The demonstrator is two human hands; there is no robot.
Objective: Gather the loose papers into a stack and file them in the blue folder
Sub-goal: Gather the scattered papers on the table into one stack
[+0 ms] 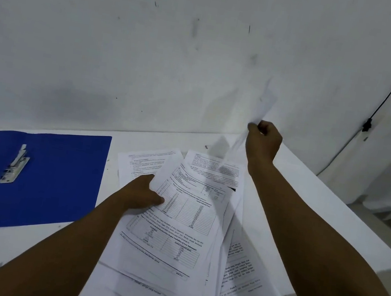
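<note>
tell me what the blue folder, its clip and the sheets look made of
Folder: probably thin plastic or coated card, smooth and matte, lying flat and open. Clip: looks like metal, silvery with bright glints. Sheets: plain white printed paper, thin enough to bend and fan out.
</note>
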